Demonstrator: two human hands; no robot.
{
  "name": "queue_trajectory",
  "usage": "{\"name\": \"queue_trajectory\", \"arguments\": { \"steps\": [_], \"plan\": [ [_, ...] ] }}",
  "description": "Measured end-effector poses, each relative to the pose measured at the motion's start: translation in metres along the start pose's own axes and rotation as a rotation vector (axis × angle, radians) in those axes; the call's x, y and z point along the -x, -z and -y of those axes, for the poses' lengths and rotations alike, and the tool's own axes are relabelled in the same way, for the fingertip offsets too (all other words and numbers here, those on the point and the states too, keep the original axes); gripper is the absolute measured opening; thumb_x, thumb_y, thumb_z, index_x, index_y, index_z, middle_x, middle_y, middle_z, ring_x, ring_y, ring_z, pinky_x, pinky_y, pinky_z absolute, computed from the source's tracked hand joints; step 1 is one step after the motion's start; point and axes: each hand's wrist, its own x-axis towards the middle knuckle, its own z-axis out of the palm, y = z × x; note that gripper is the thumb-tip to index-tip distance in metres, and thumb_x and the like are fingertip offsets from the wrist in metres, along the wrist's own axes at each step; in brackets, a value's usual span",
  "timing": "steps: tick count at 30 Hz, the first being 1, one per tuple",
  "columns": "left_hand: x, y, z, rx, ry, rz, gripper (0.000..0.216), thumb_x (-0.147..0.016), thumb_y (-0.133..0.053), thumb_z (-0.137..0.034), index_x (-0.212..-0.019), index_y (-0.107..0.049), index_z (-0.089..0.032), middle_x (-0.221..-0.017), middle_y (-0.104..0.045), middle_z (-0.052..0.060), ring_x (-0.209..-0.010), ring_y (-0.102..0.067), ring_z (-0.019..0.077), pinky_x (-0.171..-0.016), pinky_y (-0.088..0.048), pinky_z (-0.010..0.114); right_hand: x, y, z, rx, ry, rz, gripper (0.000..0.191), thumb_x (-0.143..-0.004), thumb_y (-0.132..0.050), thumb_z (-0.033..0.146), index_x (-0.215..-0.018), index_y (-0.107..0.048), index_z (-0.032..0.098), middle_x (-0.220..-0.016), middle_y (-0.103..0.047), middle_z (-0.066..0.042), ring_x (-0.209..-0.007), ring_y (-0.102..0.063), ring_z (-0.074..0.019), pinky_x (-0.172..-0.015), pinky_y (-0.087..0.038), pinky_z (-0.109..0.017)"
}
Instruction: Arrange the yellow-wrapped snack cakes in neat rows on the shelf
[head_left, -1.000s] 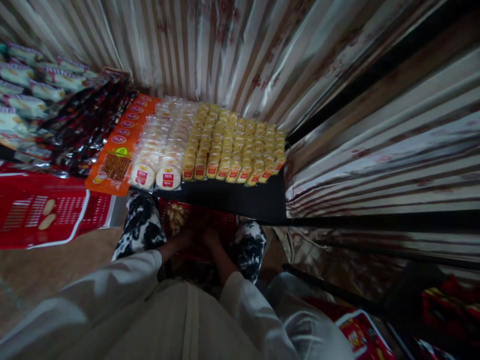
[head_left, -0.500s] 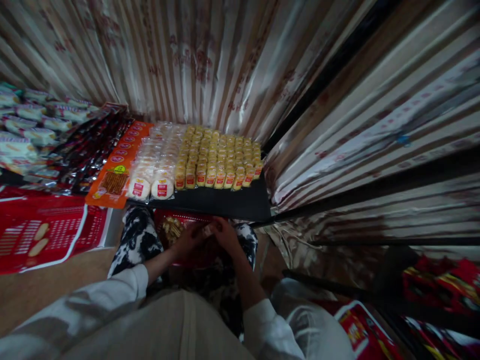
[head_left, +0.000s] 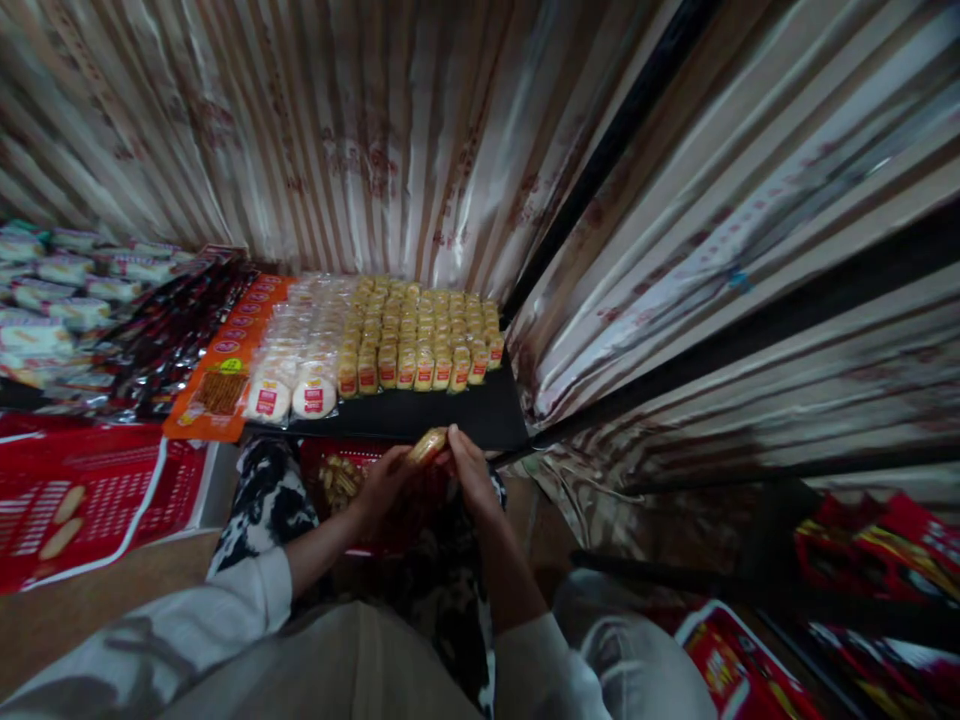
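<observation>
Over a red basket [head_left: 363, 452] between my knees, my left hand [head_left: 384, 484] is closed on one end of a gold-wrapped snack packet [head_left: 427, 447]. My right hand [head_left: 471, 472] pinches the same packet's other end. Inside the basket, by my left hand, lie several loose gold-wrapped packets [head_left: 341, 482]. Just beyond my hands, a black shelf [head_left: 420, 408] carries close rows of small yellow wrapped snacks [head_left: 424, 335]. Left of these are stacks of round white wrapped crackers [head_left: 313, 397].
An orange snack bag [head_left: 217, 390], dark shiny packets [head_left: 161, 345] and white packets [head_left: 64, 270] continue along the shelf. A second red basket [head_left: 112, 490] stands left. Striped curtain [head_left: 360, 130] hangs behind. At right are a denim-clad leg [head_left: 637, 650] and red packages [head_left: 877, 545].
The gold-wrapped packet has come up into clear sight between my hands, which have lifted slightly and turned. The view has shifted a little, so the shelf appears lower and further left.
</observation>
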Motion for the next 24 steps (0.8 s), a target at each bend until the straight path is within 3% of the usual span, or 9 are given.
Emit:
{"name": "queue_trajectory", "arguments": {
  "steps": [4,9,16,19,22,24],
  "plan": [
    [-0.009,-0.003,-0.008,0.306,0.217,0.050,0.035,-0.065,-0.064,-0.041,-0.088,-0.060,-0.014,-0.068,-0.062,-0.001,-0.055,-0.056,0.0117,-0.049,-0.042,0.021,0.000,0.004,-0.007,-0.204,-0.001,0.067,0.046,-0.075,-0.058,0.057,-0.101,-0.062,0.019,-0.070,-0.063,0.001,-0.060,-0.053,-0.0137,-0.052,-0.036,-0.023],
    [-0.011,-0.009,-0.019,0.394,0.249,0.069,0.033,-0.065,-0.065,-0.039,-0.085,-0.059,-0.013,-0.070,-0.063,0.000,-0.057,-0.058,0.0123,-0.050,-0.043,0.021,-0.005,0.009,-0.014,-0.307,0.004,0.017,0.039,-0.069,-0.068,0.047,-0.095,-0.062,0.019,-0.071,-0.064,0.001,-0.063,-0.056,-0.0131,-0.056,-0.040,-0.023],
    [-0.029,-0.019,-0.020,0.036,0.166,-0.101,0.028,-0.069,-0.064,-0.027,-0.094,-0.059,-0.014,-0.069,-0.061,-0.002,-0.057,-0.056,0.0099,-0.052,-0.042,0.019,-0.007,0.011,-0.028,-0.264,-0.023,-0.101,0.036,-0.072,-0.062,0.047,-0.093,-0.059,0.018,-0.070,-0.065,-0.001,-0.063,-0.059,-0.0152,-0.057,-0.045,-0.025],
    [-0.042,-0.021,-0.027,-0.153,0.107,-0.101,0.033,-0.073,-0.059,-0.020,-0.105,-0.058,-0.014,-0.074,-0.061,-0.001,-0.058,-0.057,0.0101,-0.054,-0.043,0.019,-0.007,0.015,-0.030,-0.021,0.070,-0.207,0.037,-0.077,-0.055,0.047,-0.098,-0.059,0.017,-0.083,-0.068,-0.007,-0.072,-0.062,-0.0200,-0.065,-0.049,-0.032],
    [-0.053,-0.024,-0.041,-0.404,-0.012,-0.054,0.044,-0.073,-0.056,-0.017,-0.117,-0.053,-0.014,-0.080,-0.062,0.001,-0.059,-0.057,0.0104,-0.060,-0.046,0.022,-0.007,0.023,-0.024,0.422,0.352,-0.430,0.044,-0.079,-0.057,0.043,-0.113,-0.058,0.015,-0.113,-0.062,-0.014,-0.100,-0.057,-0.0266,-0.087,-0.045,-0.044],
    [-0.059,-0.028,-0.052,-0.554,-0.095,-0.007,0.043,-0.074,-0.056,-0.018,-0.117,-0.053,-0.014,-0.085,-0.063,0.002,-0.064,-0.059,0.0115,-0.067,-0.047,0.024,-0.008,0.028,-0.019,0.641,0.545,-0.451,0.044,-0.083,-0.055,0.039,-0.121,-0.055,0.017,-0.124,-0.056,-0.013,-0.114,-0.048,-0.0273,-0.096,-0.039,-0.045]
  ]
}}
